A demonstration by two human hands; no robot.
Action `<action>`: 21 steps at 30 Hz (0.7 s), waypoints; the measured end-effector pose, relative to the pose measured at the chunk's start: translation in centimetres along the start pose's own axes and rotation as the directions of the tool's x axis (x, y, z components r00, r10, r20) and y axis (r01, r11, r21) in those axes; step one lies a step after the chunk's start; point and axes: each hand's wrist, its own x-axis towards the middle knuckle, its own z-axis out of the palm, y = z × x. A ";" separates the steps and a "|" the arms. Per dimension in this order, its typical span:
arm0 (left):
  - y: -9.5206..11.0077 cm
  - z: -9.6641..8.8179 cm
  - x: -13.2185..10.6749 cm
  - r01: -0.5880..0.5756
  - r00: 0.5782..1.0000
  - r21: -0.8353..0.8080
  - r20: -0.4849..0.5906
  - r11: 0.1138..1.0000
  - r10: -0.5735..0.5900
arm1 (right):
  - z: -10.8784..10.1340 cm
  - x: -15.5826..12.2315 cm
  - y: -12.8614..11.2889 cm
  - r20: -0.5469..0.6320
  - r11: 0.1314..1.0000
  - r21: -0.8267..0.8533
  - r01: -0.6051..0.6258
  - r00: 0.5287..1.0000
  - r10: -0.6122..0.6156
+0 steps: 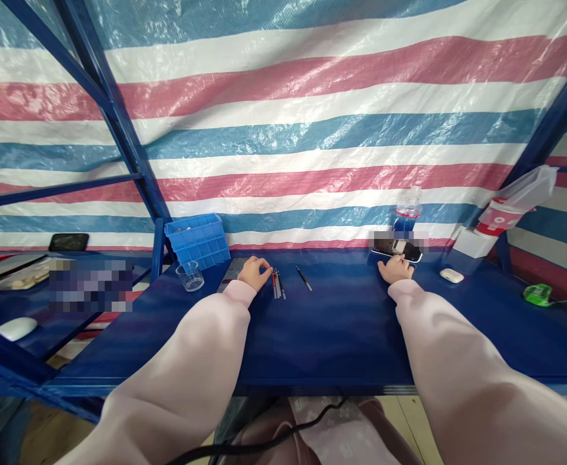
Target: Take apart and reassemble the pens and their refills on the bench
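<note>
My left hand (255, 272) is at the table's middle left, its fingers loosely curved with a small gap to the thumb and nothing visible in them. It lies over the edge of a flat grey item (231, 271), partly hidden by the hand. Just right of its fingertips, several slim pens (278, 285) lie side by side, one of them red. A single dark pen (304, 278) lies apart, further right. My right hand (396, 270) has its thumb spread out and a finger touching the lower edge of a propped phone (385, 247) with a lit screen, partly blurred out.
A blue compartment box (197, 239) leans behind a clear cup (190, 276). Behind the phone is a bottle (406, 216). Rightward are a white earbud case (451, 276), white box (474, 243), red-and-white cup (499, 216) and green item (538, 295). Blue frame posts (138, 155) flank the table.
</note>
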 end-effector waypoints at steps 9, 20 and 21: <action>0.4 -0.3 -0.1 0.024 0.999 0.014 0.022 1.000 -0.024 | -1.0 -0.8 -0.4 -0.099 0.999 0.006 0.044 0.994 -0.043; 2.2 -2.6 -0.7 0.218 0.963 0.134 0.130 0.967 -0.236 | -4.0 -5.0 -6.3 0.152 0.888 0.208 0.410 0.883 -0.444; 2.4 -2.7 -0.8 0.220 0.959 0.149 0.149 0.964 -0.242 | -3.9 -5.9 -7.3 0.209 0.850 0.269 0.452 0.834 -0.510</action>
